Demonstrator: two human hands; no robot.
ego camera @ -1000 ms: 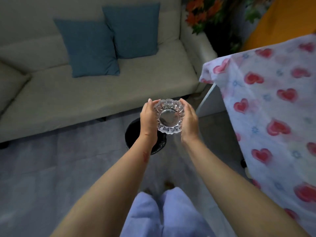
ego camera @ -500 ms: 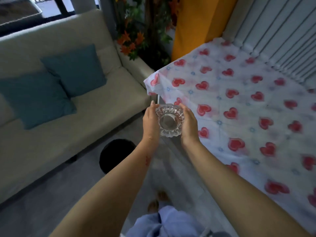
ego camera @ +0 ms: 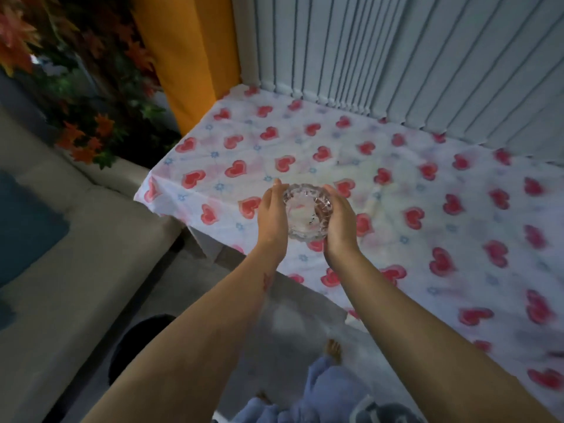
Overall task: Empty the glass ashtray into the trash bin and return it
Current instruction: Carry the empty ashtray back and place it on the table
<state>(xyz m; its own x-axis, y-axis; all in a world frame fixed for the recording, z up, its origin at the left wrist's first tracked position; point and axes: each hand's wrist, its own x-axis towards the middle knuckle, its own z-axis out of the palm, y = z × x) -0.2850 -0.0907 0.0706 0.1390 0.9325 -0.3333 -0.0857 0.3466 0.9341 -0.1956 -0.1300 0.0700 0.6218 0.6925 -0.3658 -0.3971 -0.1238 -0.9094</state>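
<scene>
The clear cut-glass ashtray (ego camera: 306, 211) is held upright between both palms, over the near left part of the table with the heart-print cloth (ego camera: 412, 184). My left hand (ego camera: 272, 216) presses its left side and my right hand (ego camera: 341, 222) cups its right side. A few dark specks show inside the bowl. The black trash bin (ego camera: 134, 346) stands on the floor at the lower left, partly hidden behind my left forearm.
A beige sofa (ego camera: 82, 245) with a teal cushion (ego camera: 27, 230) runs along the left. Orange and green artificial foliage (ego camera: 85, 96) and an orange curtain (ego camera: 189, 56) stand behind the table corner. A white ribbed wall (ego camera: 396, 56) backs the table. Grey floor lies below.
The view has swung right, from the sofa and bin to the table. Both hands carried the ashtray from above the bin to over the cloth-covered table.
</scene>
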